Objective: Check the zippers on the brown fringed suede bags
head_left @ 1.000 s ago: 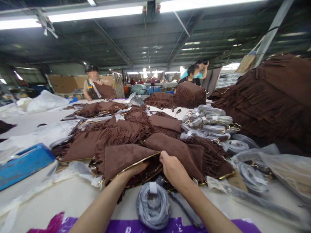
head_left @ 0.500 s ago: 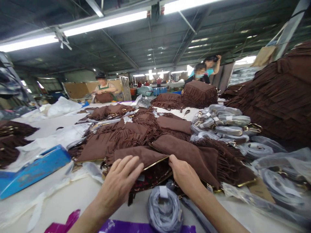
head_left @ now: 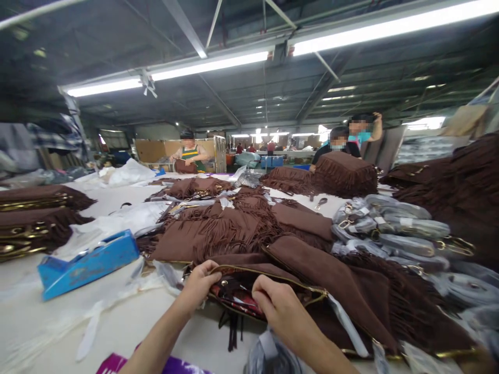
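Note:
A brown suede fringed bag (head_left: 296, 270) lies in front of me with its gold zipper mouth open, showing a dark red patterned lining (head_left: 237, 296). My left hand (head_left: 198, 283) is closed on the bag's near left rim. The fingers of my right hand (head_left: 278, 306) curl into the opening and grip the rim by the zipper. More brown fringed bags (head_left: 234, 228) are spread behind it. A rolled grey strap in plastic (head_left: 273, 356) lies under my right wrist.
A blue tape dispenser (head_left: 88, 262) sits to the left, with stacked brown bags (head_left: 35, 218) beyond it. Several wrapped straps (head_left: 393, 226) lie to the right, and a big heap of fringed bags (head_left: 460, 192) behind them. Other people work at the far tables.
My left hand went from lying flat on the bag to gripping its rim. Both hands have pulled the zipper mouth open, exposing the lining. The camera has tilted and shifted left.

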{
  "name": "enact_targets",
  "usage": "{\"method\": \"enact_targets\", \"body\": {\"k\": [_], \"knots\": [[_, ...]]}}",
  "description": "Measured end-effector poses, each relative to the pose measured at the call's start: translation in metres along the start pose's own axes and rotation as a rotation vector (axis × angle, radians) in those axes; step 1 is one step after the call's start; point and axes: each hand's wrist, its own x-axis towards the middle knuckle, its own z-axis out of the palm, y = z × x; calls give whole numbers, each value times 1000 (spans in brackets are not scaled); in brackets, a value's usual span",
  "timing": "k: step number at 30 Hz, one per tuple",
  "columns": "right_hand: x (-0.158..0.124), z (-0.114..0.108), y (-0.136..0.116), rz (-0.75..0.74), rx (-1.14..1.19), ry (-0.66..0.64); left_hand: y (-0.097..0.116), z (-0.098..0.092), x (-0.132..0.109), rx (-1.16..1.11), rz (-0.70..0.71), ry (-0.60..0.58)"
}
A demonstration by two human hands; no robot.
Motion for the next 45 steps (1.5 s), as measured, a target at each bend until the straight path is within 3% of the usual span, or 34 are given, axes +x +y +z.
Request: {"method": "enact_targets", "body": {"k": [3,6,11,15,20,22,26,29,34,40,45], "knots": [[20,21,3,43,148,-36,-1,-1,-3,-80,-27,4],[31,40,9,152,367,-213,-2,-1,-5,-132,-25,10],[31,50,15,303,667,-361,-1,0,-8,-160,19,1],[30,52,18,356,742,-311,2,2,-10,-74,99,-19],[33,54,18,285,744,-222,4,0,-13,71,268,-15],[33,55,18,263,766,-199,5,-4,-14,115,336,-83],[32,54,23,325,873,-226,7,-15,-17,168,374,-334],[31,53,25,363,962,-221,9,-19,-20,245,413,-413],[30,52,20,391,1011,-201,13,-14,-24,387,456,-313],[30,52,19,367,977,-206,9,-8,-22,310,449,-184],[28,47,22,134,538,-87,3,-5,-17,204,366,-113]]}}
